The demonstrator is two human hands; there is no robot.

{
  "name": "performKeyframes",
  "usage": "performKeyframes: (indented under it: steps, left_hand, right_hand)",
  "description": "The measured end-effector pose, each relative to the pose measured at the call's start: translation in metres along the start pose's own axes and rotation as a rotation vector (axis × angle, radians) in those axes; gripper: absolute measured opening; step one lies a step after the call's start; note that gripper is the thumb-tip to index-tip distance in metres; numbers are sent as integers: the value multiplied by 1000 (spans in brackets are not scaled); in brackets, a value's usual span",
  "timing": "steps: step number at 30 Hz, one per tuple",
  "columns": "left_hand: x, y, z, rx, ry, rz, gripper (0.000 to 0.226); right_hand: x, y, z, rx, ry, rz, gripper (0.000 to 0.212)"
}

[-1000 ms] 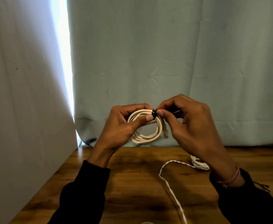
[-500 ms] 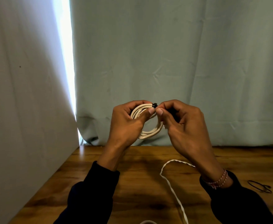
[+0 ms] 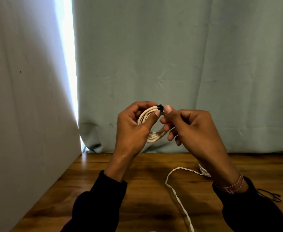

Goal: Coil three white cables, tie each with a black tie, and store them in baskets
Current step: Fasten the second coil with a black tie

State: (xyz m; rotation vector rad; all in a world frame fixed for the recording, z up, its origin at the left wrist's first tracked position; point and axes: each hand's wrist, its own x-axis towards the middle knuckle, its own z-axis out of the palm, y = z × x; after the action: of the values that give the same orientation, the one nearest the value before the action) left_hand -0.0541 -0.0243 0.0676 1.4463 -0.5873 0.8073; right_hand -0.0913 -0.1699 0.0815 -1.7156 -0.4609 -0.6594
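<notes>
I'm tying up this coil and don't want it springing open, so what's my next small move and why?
Probably cinch the black tie snug with the right hand while the left hand grips the coiled cable. The tie already circles the strands, but both hands hold them.

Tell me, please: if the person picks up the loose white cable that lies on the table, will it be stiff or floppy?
Probably floppy: the loose white cable snakes over the wooden table in soft bends. It looks thin and twisted, so likely light. Lifted at one point, it would probably hang and trail, unlike the coiled cable held by the black tie.
</notes>
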Motion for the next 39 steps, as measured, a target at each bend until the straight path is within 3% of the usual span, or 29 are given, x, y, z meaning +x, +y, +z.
performKeyframes:
  steps: [6,14,22,31,35,39]
  left_hand:
    - [0,-2,0,26,-67,-5,19]
    - [0,-1,0,110,-145,13,26]
    - [1,-9,-4,499,-178,248,20]
    - [-4,-14,6,409,-100,177,21]
    - [-1,-9,3,355,-147,148,22]
    - [5,-2,-9,287,-207,66,22]
  right_hand:
    - [4,7,0,56,-14,76,12]
    - [9,14,-3,2,-14,5,12]
    - [14,29,2,-192,-60,-45,12]
    - [14,42,14,-449,131,-185,14]
    - [15,38,11,-555,196,-283,14]
    - [16,32,-1,-604,262,-474,29]
